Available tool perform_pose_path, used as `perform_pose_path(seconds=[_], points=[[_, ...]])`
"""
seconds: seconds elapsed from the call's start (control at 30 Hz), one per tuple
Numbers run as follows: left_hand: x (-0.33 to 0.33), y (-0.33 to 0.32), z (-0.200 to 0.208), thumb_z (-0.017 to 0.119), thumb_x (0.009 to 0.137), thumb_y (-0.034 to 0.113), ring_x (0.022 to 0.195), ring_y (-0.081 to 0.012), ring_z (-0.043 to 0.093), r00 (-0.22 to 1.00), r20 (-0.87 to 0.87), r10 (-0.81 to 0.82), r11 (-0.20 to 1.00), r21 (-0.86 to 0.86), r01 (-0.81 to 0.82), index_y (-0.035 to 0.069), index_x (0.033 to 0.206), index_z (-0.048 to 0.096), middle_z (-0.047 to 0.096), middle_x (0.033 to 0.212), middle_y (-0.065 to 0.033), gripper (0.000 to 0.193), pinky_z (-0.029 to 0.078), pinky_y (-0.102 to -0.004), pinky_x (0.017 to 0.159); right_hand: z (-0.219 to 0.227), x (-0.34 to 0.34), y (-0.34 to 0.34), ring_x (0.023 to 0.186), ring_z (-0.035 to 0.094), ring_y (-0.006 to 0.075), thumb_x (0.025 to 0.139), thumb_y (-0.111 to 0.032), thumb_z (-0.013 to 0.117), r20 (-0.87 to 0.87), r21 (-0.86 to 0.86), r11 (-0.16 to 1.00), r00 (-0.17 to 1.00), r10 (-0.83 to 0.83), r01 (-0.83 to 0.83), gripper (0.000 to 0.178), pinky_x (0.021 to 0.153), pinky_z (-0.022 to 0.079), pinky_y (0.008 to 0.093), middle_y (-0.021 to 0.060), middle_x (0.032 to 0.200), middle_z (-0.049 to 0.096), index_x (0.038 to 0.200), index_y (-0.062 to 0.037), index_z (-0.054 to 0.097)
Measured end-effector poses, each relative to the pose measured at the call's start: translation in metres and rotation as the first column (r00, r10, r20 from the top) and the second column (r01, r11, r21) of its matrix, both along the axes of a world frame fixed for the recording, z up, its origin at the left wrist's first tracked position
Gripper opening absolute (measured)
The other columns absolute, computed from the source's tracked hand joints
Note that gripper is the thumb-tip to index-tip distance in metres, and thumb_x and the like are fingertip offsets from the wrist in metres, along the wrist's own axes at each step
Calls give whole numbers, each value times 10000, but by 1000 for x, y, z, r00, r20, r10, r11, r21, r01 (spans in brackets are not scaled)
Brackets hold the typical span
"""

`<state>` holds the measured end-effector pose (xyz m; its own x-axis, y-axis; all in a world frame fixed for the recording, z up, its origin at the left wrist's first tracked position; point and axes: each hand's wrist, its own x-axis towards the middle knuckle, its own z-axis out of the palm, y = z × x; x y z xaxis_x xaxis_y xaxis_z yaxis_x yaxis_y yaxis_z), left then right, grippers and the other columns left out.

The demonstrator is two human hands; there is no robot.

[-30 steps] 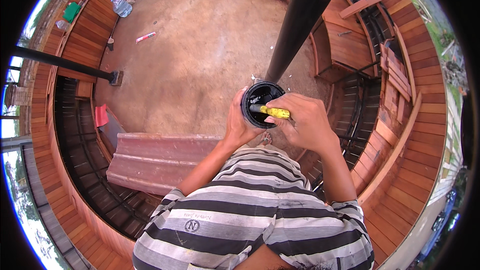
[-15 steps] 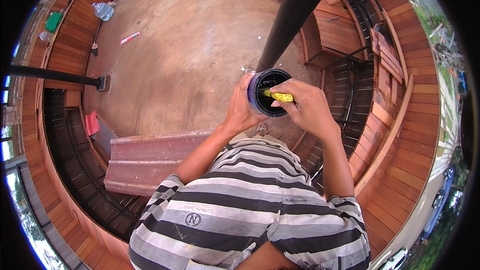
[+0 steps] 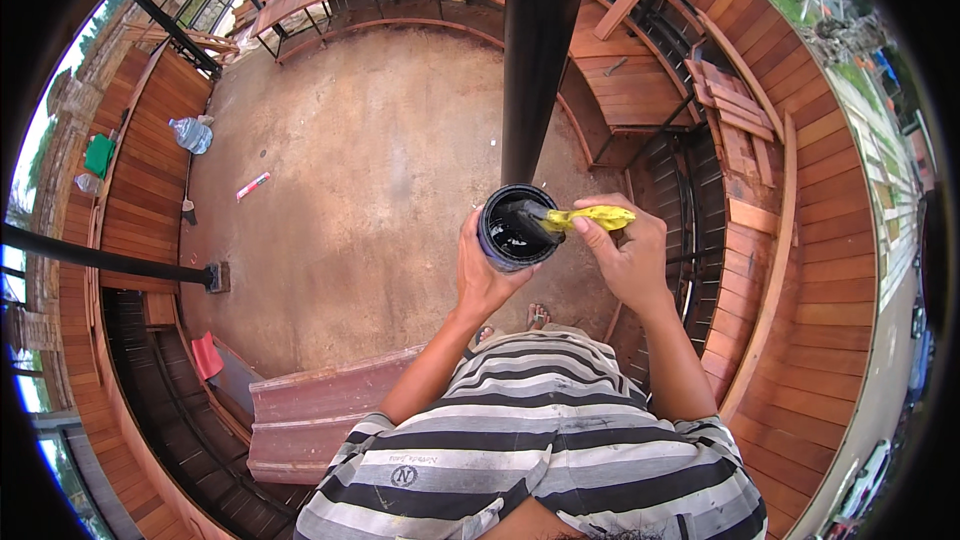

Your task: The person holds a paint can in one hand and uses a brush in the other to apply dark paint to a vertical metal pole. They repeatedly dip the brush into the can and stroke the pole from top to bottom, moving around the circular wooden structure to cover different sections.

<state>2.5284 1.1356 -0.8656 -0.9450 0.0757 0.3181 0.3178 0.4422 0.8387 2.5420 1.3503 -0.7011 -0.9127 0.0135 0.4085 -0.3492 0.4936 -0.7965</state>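
My left hand (image 3: 482, 275) is wrapped round the side of a paint can (image 3: 508, 258) with black paint inside and a paint-smeared rim. Between the thumb and fingers of my right hand (image 3: 628, 252) is the yellow handle of a paintbrush (image 3: 595, 217). Its dark bristles lie at the can's mouth, against the right part of the rim, coated in black. The can is held in front of my body, and its mouth faces up towards me. Just beyond it rises a thick black post (image 3: 540, 70).
Curved wooden benches (image 3: 640, 90) ring the brown floor (image 3: 340, 170). Loose planks (image 3: 735, 110) lie at the right. A reddish corrugated sheet (image 3: 330, 415) is at the near left. Farther left are a clear water jug (image 3: 190, 135), a red-and-white tube (image 3: 253, 187) and another black post (image 3: 110, 255).
The brush has come up from deep inside the can to its rim, showing more handle and bristles. My right hand has moved slightly right and down. The view now reaches farther ahead.
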Motion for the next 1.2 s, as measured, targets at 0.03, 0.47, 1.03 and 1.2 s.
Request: perform_pose_path(seconds=[0.03, 0.47, 1.03, 1.2], points=[[-7, 4, 3, 1044, 632, 283, 1440, -442, 514, 1000, 13, 18, 1000, 0, -18, -1, 1627, 281, 489, 1539, -264, 1286, 418, -519, 1229, -2, -2, 5, 731, 741, 198, 1031, -231, 803, 96, -139, 984, 990, -102, 115, 233, 651, 556, 311, 98, 934, 783, 1135, -23, 784], [-74, 26, 61, 1042, 661, 245, 1386, -367, 586, 984, -123, 132, 985, 124, -117, 34, 1582, 359, 568, 1460, -206, 1165, 470, -470, 1169, 102, -119, 37, 943, 783, 179, 1012, -161, 820, -584, -70, 997, 811, -20, -25, 293, 796, 623, 301, 87, 1101, 799, 1275, -45, 764], [27, -24, -10, 1037, 664, 278, 1371, -345, 609, 949, 148, 279, 936, 180, -303, 33, 1565, 376, 591, 1468, -204, 1144, 476, -462, 1164, -6, -87, 25, 902, 766, 216, 861, -182, 870, -597, 642, 745, 728, 337, 182, 284, 714, 569, 342, 64, 1106, 782, 1123, -127, 778], [33, -46, -19, 1039, 634, 268, 1392, -380, 577, 930, 181, 319, 903, 239, -356, 27, 1589, 379, 560, 1485, -216, 1185, 460, -487, 1173, 182, -148, 28, 856, 781, 289, 950, -170, 842, -724, 446, 894, 602, 338, 34, 200, 693, 595, 352, 106, 972, 769, 1114, -81, 770]])
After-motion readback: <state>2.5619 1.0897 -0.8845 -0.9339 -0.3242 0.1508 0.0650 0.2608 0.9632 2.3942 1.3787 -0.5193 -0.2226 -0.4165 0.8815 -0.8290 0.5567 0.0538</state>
